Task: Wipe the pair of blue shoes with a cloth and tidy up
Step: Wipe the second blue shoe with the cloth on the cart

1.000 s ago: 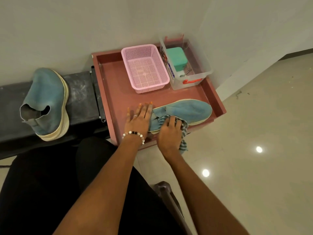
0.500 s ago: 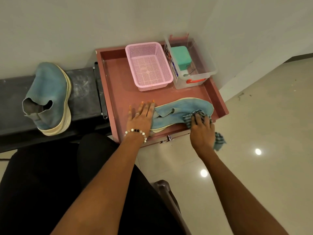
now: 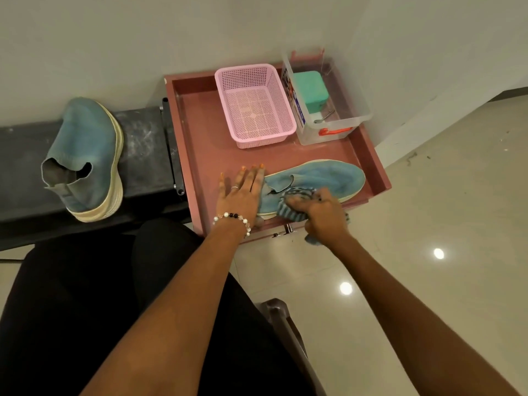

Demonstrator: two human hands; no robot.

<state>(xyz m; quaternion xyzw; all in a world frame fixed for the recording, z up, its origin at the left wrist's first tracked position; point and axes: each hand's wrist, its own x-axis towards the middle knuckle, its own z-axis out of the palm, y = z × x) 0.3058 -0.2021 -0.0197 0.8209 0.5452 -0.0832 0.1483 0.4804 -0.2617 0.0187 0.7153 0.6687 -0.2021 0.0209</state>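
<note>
One blue shoe (image 3: 323,178) lies on its side along the front of the reddish tray (image 3: 200,130), toe pointing right. My left hand (image 3: 238,192) rests flat with fingers spread against the shoe's heel end, pinning it. My right hand (image 3: 321,211) is closed on a blue striped cloth (image 3: 291,208), pressed on the shoe's middle near its opening. A corner of the cloth hangs below my wrist. The second blue shoe (image 3: 83,158) stands on the dark bench (image 3: 145,155) to the left, untouched.
At the tray's back stand an empty pink mesh basket (image 3: 254,105) and a clear plastic box (image 3: 343,121) holding a green block. A wall runs behind. Pale tiled floor (image 3: 428,224) lies to the right; my dark-clothed lap fills the lower left.
My right hand slid the cloth from the shoe's opening out toward the toe, then back leftward to the middle. My left hand stayed pressed at the heel.
</note>
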